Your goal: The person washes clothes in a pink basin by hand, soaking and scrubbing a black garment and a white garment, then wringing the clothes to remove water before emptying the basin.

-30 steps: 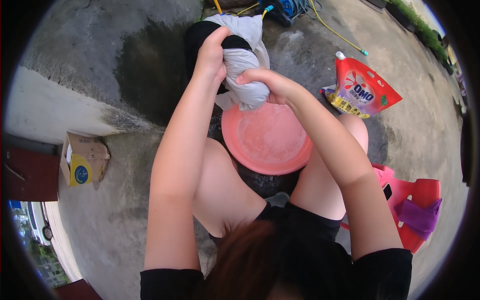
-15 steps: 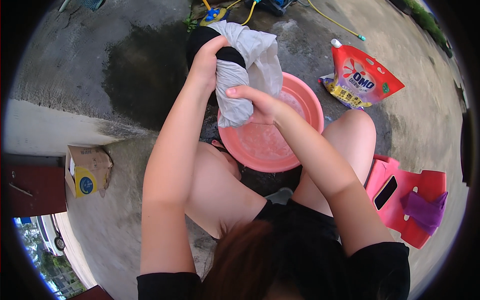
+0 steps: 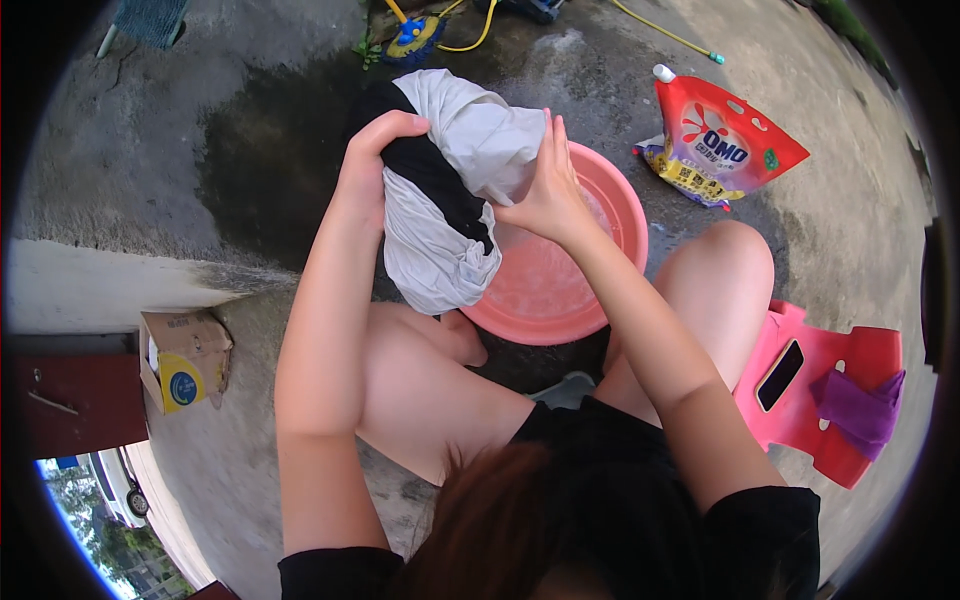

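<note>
A bunched light-grey and black garment (image 3: 437,253) is held up over the left part of a pink basin (image 3: 627,222) with cloudy, sudsy water. My left hand (image 3: 377,160) grips its left side, the thumb lying over the black band and the fingers hidden behind the cloth. At the garment's right side, my right hand (image 3: 552,190) holds the pale cloth between a spread thumb and straight, raised fingers. The basin's left rim is covered by the garment, which bulges in a loose roll towards me.
A red detergent pouch (image 3: 715,140) stands right of the basin. A pink plastic stool (image 3: 780,415) bears a phone (image 3: 780,376) and purple cloth (image 3: 862,405). At left sits a cardboard box (image 3: 190,350); a brush (image 3: 415,40) and yellow hose (image 3: 660,30) lie at the back.
The twisted garment has loosened and spread, shifting nearer to me. My left hand has moved left and down; my right hand has moved right, from the near roll to the pale cloth's right side.
</note>
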`<state>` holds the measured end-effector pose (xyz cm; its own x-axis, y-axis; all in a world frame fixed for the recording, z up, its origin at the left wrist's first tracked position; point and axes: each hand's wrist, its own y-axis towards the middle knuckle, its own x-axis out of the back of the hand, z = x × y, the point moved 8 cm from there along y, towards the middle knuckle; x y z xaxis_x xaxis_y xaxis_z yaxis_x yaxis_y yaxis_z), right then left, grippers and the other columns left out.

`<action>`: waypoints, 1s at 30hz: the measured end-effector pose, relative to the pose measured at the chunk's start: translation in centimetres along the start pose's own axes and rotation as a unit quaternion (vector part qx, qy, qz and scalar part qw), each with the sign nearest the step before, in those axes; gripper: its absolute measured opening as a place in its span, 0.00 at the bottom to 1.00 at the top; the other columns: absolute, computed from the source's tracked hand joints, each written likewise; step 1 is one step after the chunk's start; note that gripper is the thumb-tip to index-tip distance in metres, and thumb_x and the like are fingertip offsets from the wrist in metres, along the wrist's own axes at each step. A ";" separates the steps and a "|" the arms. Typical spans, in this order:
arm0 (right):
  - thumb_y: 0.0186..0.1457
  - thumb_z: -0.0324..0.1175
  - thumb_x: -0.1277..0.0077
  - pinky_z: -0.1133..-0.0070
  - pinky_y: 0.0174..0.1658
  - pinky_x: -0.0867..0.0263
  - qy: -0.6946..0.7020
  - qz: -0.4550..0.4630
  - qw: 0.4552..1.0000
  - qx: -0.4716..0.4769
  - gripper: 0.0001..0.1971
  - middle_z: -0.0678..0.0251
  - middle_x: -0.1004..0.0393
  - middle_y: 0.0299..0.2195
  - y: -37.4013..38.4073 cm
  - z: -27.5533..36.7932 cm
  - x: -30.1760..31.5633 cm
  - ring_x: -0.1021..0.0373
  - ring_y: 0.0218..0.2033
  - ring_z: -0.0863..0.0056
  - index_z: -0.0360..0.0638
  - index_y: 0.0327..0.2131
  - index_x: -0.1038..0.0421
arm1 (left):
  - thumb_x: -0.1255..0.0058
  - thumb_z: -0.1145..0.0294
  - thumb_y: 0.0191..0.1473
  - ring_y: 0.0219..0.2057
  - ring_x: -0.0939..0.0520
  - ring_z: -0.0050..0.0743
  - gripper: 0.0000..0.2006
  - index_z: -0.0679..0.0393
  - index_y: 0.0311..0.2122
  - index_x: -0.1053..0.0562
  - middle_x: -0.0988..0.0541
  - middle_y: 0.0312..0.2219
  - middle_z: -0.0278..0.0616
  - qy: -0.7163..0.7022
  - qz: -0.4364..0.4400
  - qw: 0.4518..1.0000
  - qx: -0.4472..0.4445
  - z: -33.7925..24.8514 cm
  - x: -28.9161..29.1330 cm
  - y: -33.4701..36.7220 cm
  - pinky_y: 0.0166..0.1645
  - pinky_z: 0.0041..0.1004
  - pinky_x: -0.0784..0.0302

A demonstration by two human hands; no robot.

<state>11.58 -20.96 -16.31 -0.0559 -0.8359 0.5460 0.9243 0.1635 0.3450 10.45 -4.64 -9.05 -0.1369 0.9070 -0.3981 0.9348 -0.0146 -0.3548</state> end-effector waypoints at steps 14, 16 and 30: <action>0.40 0.32 0.42 0.80 0.53 0.48 0.363 0.408 0.832 0.098 0.51 0.61 0.37 0.49 2.5 5.6 -5.9 0.39 0.48 0.76 0.48 0.60 0.70 | 0.47 0.78 0.27 0.36 0.25 0.37 0.28 0.67 0.43 0.32 0.25 0.35 0.47 0.081 0.193 0.966 0.154 4.1 -2.5 -6.5 0.42 0.33 0.29; 0.40 0.31 0.43 0.80 0.48 0.43 0.370 0.292 0.847 0.245 0.35 0.63 0.31 0.42 2.5 6.5 -3.9 0.36 0.43 0.78 0.41 0.54 0.46 | 0.46 0.78 0.28 0.36 0.25 0.36 0.27 0.68 0.42 0.32 0.25 0.35 0.46 0.095 0.181 0.961 0.186 4.6 -1.7 -6.5 0.43 0.32 0.30; 0.37 0.35 0.46 0.72 0.41 0.36 0.054 0.109 0.936 0.330 0.15 0.54 0.29 0.30 5.7 4.6 3.1 0.32 0.37 0.57 0.36 0.29 0.31 | 0.35 0.70 0.31 0.44 0.29 0.33 0.36 0.68 0.49 0.36 0.28 0.42 0.46 0.302 0.237 0.915 0.125 6.2 2.1 -4.9 0.51 0.29 0.36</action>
<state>15.00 -20.21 -9.16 0.1794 -0.7870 0.5903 0.4719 0.5954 0.6502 3.55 -5.25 -13.41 0.5407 0.8400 -0.0446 0.7276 -0.4937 -0.4763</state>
